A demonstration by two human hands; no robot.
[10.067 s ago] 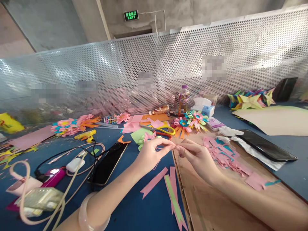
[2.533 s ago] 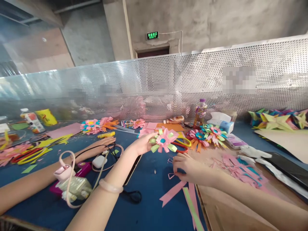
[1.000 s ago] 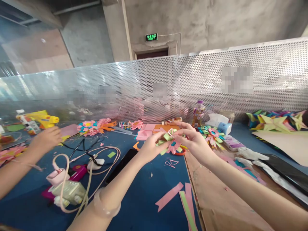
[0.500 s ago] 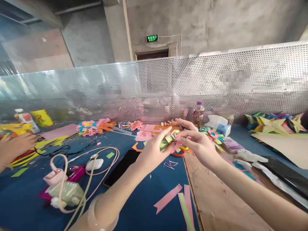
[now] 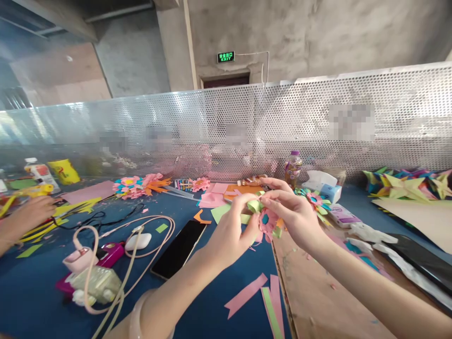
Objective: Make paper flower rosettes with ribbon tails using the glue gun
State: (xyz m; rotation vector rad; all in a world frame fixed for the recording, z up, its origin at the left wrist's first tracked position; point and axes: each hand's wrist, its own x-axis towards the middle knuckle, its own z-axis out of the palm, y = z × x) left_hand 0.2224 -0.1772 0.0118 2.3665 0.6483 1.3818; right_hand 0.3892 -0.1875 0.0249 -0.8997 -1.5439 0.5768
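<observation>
Between my two hands is a paper flower with pink petals and a blue centre. Curled light-green paper rises from its upper left side. My left hand grips the flower from the left, thumb and fingers pinched at the green paper. From the right, my right hand pinches the top edge where green and pink meet; its exact fingertip contact is partly hidden. Pink paper strips and a green strip lie on the blue table surface below.
A black phone lies left of my left forearm, near looped cables and a white earbud case. A bottle and a tissue pack stand beyond my right hand. Another person's hand is at far left.
The paper flower has been turned and lifted, so its pink face now shows. The red-and-yellow handles and thin pink outline pieces below it are now mostly covered. My fingers have drawn closer together.
</observation>
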